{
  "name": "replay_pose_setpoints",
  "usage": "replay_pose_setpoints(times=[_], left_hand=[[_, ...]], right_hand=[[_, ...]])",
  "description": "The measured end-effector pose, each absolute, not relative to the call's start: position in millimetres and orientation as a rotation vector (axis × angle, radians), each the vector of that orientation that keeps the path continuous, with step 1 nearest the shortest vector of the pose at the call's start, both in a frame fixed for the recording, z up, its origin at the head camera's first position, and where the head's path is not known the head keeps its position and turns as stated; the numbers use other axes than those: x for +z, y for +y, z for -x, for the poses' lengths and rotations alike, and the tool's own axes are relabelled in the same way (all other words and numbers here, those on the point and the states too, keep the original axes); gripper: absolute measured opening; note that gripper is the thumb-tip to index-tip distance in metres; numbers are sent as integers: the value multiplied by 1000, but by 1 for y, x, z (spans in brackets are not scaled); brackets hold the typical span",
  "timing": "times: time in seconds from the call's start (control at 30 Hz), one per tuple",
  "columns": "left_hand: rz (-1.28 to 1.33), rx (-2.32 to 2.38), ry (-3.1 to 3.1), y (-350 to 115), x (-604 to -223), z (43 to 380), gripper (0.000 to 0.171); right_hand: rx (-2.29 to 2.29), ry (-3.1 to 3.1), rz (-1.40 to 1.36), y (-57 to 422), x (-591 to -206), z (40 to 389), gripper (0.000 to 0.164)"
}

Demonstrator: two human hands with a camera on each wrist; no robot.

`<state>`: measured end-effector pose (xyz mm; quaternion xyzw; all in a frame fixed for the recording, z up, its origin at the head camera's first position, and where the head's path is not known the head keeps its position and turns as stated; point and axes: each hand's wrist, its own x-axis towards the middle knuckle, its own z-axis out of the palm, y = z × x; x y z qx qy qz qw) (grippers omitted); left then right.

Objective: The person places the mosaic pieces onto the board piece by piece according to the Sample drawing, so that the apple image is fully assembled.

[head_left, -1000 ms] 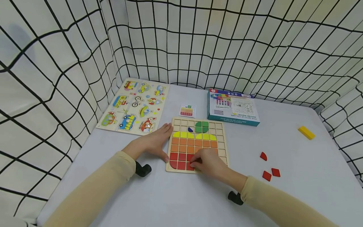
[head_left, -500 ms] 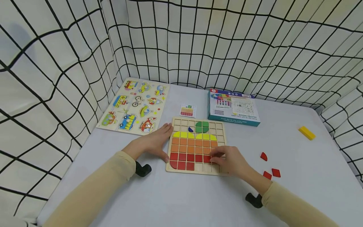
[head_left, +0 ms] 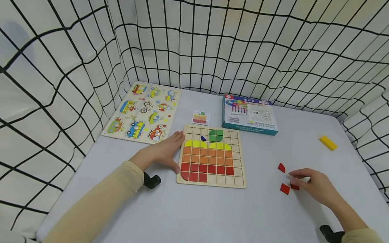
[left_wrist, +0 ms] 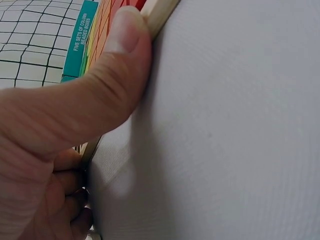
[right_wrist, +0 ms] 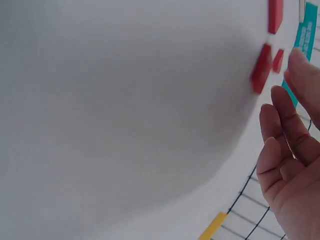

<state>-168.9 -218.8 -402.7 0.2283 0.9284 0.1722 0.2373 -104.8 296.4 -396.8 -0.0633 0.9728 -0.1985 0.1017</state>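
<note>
A wooden grid board lies in the middle of the table, partly filled with red, orange, yellow and green pieces and one small dark blue piece. My left hand rests against its left side, the thumb at the edge in the left wrist view. Over to the right, my right hand hovers at a red square, thumb and forefinger apart just above it. Beside that lie another red square and a red quarter-circle. The right wrist view shows red pieces near the fingertips.
A vehicle puzzle board lies at the back left. Behind the grid board are a small pattern card and a teal-edged box. A yellow block sits at the far right. Black netting encloses the table.
My right hand has left the grid board and moved right to the loose red pieces. A red square now shows uncovered at the row's right end. The left hand has stayed put.
</note>
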Motion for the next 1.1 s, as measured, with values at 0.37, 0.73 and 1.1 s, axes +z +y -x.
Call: replay_pose_setpoints(times=[0.37, 0.73, 1.1], left_hand=[[-622, 472, 2544, -218, -402, 169, 133], [-615, 466, 2546, -220, -399, 167, 133], [-633, 484, 2543, -218, -400, 167, 133]], right_hand=[[-573, 2910, 219, 311, -410, 96, 25], [-734, 2901, 311, 267, -391, 105, 17], [-956, 2619, 607, 135, -394, 120, 11]])
